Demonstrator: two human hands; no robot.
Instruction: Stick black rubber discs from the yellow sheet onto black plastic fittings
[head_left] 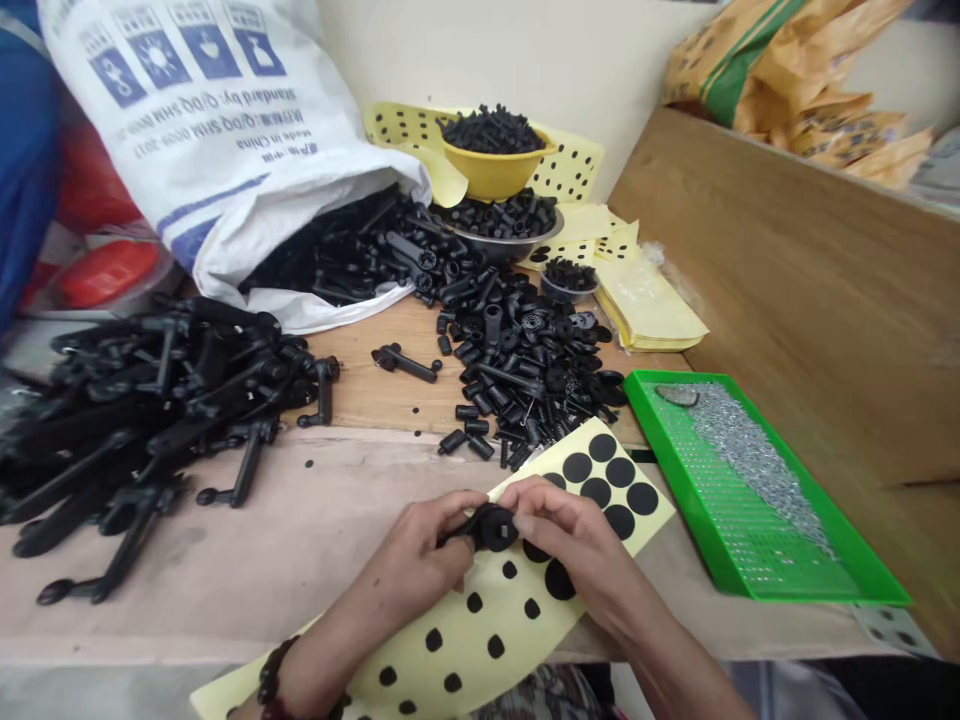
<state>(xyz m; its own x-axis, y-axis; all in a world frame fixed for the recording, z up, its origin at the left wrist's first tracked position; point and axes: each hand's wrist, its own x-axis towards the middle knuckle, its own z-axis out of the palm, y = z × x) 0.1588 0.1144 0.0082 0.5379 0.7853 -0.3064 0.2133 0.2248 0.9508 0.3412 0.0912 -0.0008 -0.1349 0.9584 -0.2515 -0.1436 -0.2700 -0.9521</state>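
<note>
My left hand [427, 550] is closed around a black plastic crank handle [495, 527], its round end facing up with a small pale spot in the middle. The thumb and fingers of my right hand [559, 530] pinch the right edge of that round end; whether a thin sticker is between them is hidden. Beneath both hands lies a yellow backing sheet [480, 610] with large round black stickers at its upper right and small black dots lower down. A dark bead bracelet [274, 672] circles my left wrist.
Black crank handles [187, 400] pile up on the left. A white sack [225, 130] spills black parts [525, 340] across the middle. Behind stand a yellow bowl [495, 172] and metal bowl [510, 243] of parts. At right are yellow sheets [652, 310] and a green tray [720, 560] of small metal pieces.
</note>
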